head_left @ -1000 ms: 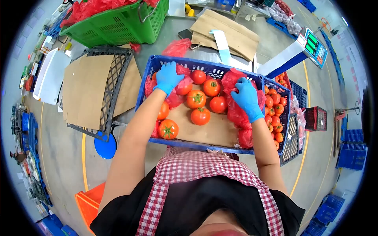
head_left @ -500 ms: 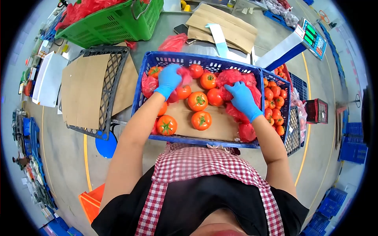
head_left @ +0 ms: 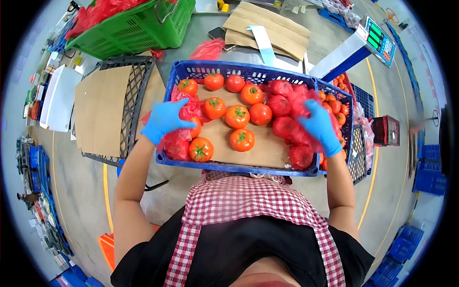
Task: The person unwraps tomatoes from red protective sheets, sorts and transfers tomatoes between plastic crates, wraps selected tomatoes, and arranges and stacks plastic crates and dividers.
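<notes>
Our left hand (head_left: 165,120) has moved outward to the left side of the blue crate (head_left: 248,168), our right hand (head_left: 319,125) towards its right side. Nearest us is one checked apron (head_left: 244,198). The left thumb and fingers are spread apart; the right is blurred at the red wrappings (head_left: 282,126), and we cannot tell whether it grips them. We count ten bare tomatoes (head_left: 237,116) in the crate, glossy orange-red, several green-topped. Beyond stand one green crate (head_left: 134,31) and one scale (head_left: 350,51).
</notes>
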### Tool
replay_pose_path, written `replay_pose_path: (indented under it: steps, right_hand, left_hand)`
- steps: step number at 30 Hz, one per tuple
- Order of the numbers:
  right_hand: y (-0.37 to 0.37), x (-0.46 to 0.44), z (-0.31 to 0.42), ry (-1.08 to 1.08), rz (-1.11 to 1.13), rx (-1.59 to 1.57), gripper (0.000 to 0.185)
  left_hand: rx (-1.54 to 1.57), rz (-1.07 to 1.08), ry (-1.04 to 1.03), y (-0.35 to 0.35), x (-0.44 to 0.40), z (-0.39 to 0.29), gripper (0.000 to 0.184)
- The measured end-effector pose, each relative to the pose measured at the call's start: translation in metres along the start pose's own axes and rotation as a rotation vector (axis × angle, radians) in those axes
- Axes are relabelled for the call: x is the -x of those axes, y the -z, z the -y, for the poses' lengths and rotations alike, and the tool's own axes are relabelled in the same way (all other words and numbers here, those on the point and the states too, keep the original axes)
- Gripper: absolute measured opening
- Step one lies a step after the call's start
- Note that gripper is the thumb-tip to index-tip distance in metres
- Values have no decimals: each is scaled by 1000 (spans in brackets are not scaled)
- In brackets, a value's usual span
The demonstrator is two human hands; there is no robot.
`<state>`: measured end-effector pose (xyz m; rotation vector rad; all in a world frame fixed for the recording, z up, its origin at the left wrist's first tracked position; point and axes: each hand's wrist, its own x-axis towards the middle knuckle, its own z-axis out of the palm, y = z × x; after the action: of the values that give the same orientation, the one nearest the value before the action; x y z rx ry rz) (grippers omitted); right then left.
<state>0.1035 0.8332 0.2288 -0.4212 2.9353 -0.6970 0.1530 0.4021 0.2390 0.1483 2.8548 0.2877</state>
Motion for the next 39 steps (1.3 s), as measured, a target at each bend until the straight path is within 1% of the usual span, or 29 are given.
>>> replay_pose_path:
  steps: [1,2,3,5,7,8,10,13,14,16,17,18,19,20,21,23,24,25,26,27,28,29,31,32,34,35,37,38,39]
  right_hand:
    - [-16,11,2,106,50,129,52]
    - [-22,19,18,142,194,242,66]
    - [-33,26,31,136,165,282,73]
    - [-55,26,37,96,33,399,73]
    - [-54,27,41,0,96,435,64]
    - [-54,28,45,-45,132,448,60]
    - [-74,31,11,-12,109,480,47]
    - [-72,24,-10,120,148,480,28]
    - [-69,20,-12,177,174,470,22]
    - [-43,18,-3,189,95,264,23]
    - [-29,16,1,194,58,157,23]
    - [-18,9,0,52,122,31,30]
    - [-4,10,2,-11,33,-183,29]
    - [5,4,-7,-21,15,-406,29]
    - [16,6,19,-71,-64,-701,30]
    - [22,3,67,235,-162,-621,34]
    - [13,-1,89,348,-117,-624,34]
    - [4,-6,114,464,-77,-625,34]
    - [-10,-13,137,576,-105,-678,32]
    - [-28,-21,156,690,-131,-729,31]
    - [-43,-30,169,648,-218,-716,30]
    - [-51,-40,178,612,-302,-703,28]
    - [-48,-51,189,648,-397,-358,39]
    - [-50,-54,194,674,-438,-236,43]
    - [-56,-59,200,693,-453,-22,56]
    - [-57,-63,204,659,-453,13,56]
    - [-59,-71,212,579,-446,81,55]
    - [-59,-75,215,515,-374,33,57]
    - [-55,-80,212,532,-316,-185,57]
  left_hand:
    - [-87,46,-19,-6,3,-4,73]
    - [-85,6,-78,-13,4,-5,74]
    - [-80,-36,-132,-21,5,-5,75]
    - [-46,-111,-209,-34,9,-2,75]
    - [3,-177,-255,-39,16,6,72]
    - [-51,-172,-234,-39,23,12,69]
    - [-169,-157,-209,-34,33,24,62]
    - [-200,14,-124,-48,23,34,50]
    - [-188,7,-168,-48,25,33,46]
    - [-166,-3,-259,-48,28,33,37]
    - [74,-72,-191,-42,28,33,34]
    - [313,-138,-120,-30,27,34,32]
    - [549,-202,-47,-17,28,34,30]
    - [809,-192,-67,-5,28,31,33]
    - [1071,-181,-89,8,26,22,37]
    - [1530,-124,-141,25,25,-18,46]
    - [1725,-79,-174,27,20,-48,52]
    - [1780,-20,-278,10,3,-59,54]
    - [1990,-26,-457,-1,-8,-86,55]
    - [1890,-77,-498,-5,-13,-112,59]
    - [1895,5,-587,-19,-24,-112,57]
    - [2096,30,-508,-33,-30,-111,54]
    - [2481,65,-337,-55,-34,-103,49]
    - [2334,-22,-436,-59,-31,-97,41]
    - [2393,-13,-139,-17,6,-106,38]
    - [2420,-8,13,0,16,-108,37]
    - [2336,-94,131,-2,-1,-95,36]
    - [2294,-130,188,-1,-9,-87,36]
    - [2328,-162,123,9,-15,-77,34]
